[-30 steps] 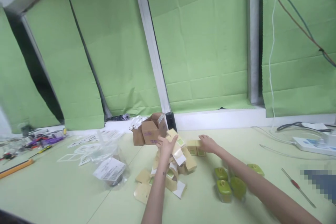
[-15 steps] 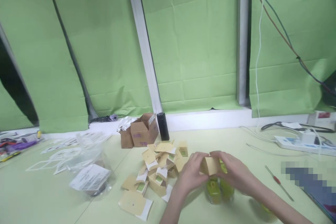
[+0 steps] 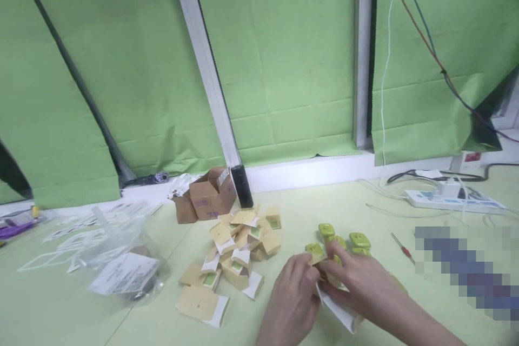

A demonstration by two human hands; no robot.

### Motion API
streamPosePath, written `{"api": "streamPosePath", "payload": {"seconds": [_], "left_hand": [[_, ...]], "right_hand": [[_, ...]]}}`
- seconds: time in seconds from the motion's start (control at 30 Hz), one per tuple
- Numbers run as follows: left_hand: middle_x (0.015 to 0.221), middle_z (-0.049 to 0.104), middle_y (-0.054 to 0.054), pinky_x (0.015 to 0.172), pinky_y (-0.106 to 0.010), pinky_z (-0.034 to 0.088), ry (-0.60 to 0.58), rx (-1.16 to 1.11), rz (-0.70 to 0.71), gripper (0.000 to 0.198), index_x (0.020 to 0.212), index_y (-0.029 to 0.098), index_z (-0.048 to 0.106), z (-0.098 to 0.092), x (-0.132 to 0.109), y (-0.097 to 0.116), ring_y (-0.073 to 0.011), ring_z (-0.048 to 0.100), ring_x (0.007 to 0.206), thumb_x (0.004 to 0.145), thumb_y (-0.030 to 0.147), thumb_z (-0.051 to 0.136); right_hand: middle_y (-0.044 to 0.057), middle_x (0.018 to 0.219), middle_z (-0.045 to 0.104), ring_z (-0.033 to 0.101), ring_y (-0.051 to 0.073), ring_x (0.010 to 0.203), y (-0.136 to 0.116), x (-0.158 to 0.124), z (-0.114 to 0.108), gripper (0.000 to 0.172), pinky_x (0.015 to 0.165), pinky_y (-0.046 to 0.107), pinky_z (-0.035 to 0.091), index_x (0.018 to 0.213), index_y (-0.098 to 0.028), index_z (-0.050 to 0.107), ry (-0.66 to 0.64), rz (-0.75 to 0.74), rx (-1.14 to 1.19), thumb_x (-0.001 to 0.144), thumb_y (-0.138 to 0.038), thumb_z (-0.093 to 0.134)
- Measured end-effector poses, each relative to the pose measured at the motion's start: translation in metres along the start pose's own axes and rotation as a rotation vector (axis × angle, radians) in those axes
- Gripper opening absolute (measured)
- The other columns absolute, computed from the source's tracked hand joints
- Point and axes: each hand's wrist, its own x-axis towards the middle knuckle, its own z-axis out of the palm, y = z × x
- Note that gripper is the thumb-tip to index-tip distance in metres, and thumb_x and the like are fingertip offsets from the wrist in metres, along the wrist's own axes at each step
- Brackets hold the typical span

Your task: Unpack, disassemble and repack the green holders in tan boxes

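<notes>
Between my two hands is a small tan cardboard box (image 3: 341,312), its white inner flap hanging toward me. My left hand (image 3: 292,293) pinches the box's left upper edge. From the other side my right hand (image 3: 359,284) grips it, fingers bent over the top and hiding much of it. Several yellow-green lidded containers (image 3: 359,239) stand just behind and around my right hand, some partly covered by it. Left of my hands lies a heap of similar small tan boxes (image 3: 235,273), several with flaps open and green showing.
A brown carton (image 3: 211,197) and a black cylinder (image 3: 241,186) stand at the back. On the left are a clear plastic bag with a label (image 3: 125,275) and white frames (image 3: 52,259). A red-handled thin tool (image 3: 405,250), a power strip (image 3: 417,199) and cables lie right.
My hands have lowered toward me with the box, and its white flap now shows. More green containers have come into sight behind them. The view has shifted somewhat right.
</notes>
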Motion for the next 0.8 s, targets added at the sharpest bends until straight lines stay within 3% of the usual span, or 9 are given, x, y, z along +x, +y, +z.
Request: {"api": "streamPosePath", "payload": {"seconds": [0.1,0.23,0.33,0.43,0.5,0.6,0.8], "left_hand": [[0.114,0.055,-0.008,0.086,-0.04,0.045,-0.025,-0.002,-0.081,0.046,0.106,0.023,0.046,-0.006,-0.007,-0.001,-0.0239,0.05,0.105,0.066,0.001,0.048],[0.12,0.054,-0.007,0.091,-0.036,0.041,0.029,-0.182,-0.398,0.053,0.123,0.025,0.037,-0.021,-0.015,-0.006,-0.0224,0.05,0.11,0.073,0.015,0.053],[0.124,0.051,-0.01,0.089,-0.037,0.04,0.069,-0.277,-0.612,0.061,0.129,0.025,0.034,-0.027,-0.019,-0.011,-0.0263,0.049,0.113,0.072,0.02,0.055],[0.1,0.062,-0.008,0.076,-0.035,0.043,0.02,-0.357,-0.757,0.072,0.13,0.025,0.032,-0.024,-0.026,-0.02,-0.028,0.058,0.093,0.065,0.018,0.061],[0.087,0.063,-0.004,0.073,-0.032,0.043,0.039,-0.453,-0.81,0.074,0.128,0.025,0.034,-0.018,-0.033,-0.028,-0.0254,0.06,0.084,0.061,0.016,0.063],[0.093,0.063,-0.007,0.077,-0.031,0.044,0.17,-0.703,-0.819,0.066,0.121,0.019,0.039,-0.006,-0.038,-0.04,-0.0236,0.059,0.09,0.061,0.02,0.067],[0.092,0.065,-0.012,0.071,-0.033,0.048,0.385,-1.098,-0.85,0.062,0.108,0.017,0.047,0.001,-0.025,-0.04,-0.0238,0.063,0.08,0.056,0.035,0.077]], "right_hand": [[0.01,0.095,0.06,0.061,0.018,0.058,-0.001,0.01,0.012,0.012,0.048,0.031,0.047,0.068,-0.018,0.062,0.027,0.112,0.218,0.075,-0.015,0.052],[0.01,0.116,0.056,0.064,0.016,0.069,0.004,0.032,0.023,0.016,0.056,0.03,0.054,0.074,-0.018,0.059,-0.024,0.164,0.52,0.083,-0.028,0.051],[0.006,0.106,0.063,0.065,0.017,0.085,0.006,0.052,0.032,0.019,0.063,0.028,0.055,0.079,-0.021,0.056,-0.067,0.155,0.65,0.087,-0.035,0.046],[0.005,0.091,0.067,0.064,0.018,0.086,0.013,0.069,0.037,0.022,0.063,0.029,0.053,0.087,-0.022,0.05,-0.049,0.183,0.68,0.093,-0.036,0.035],[0.003,0.085,0.066,0.063,0.017,0.077,0.023,0.08,0.039,0.022,0.063,0.032,0.052,0.093,-0.022,0.048,-0.03,0.22,0.656,0.095,-0.035,0.03],[0.002,0.084,0.064,0.061,0.016,0.072,0.043,0.091,0.046,0.02,0.066,0.035,0.051,0.1,-0.018,0.051,-0.054,0.264,0.588,0.094,-0.033,0.038],[0.006,0.111,0.058,0.059,0.019,0.093,0.062,0.087,0.068,0.026,0.079,0.04,0.049,0.11,-0.016,0.055,-0.206,0.288,0.559,0.088,-0.029,0.053]]}}
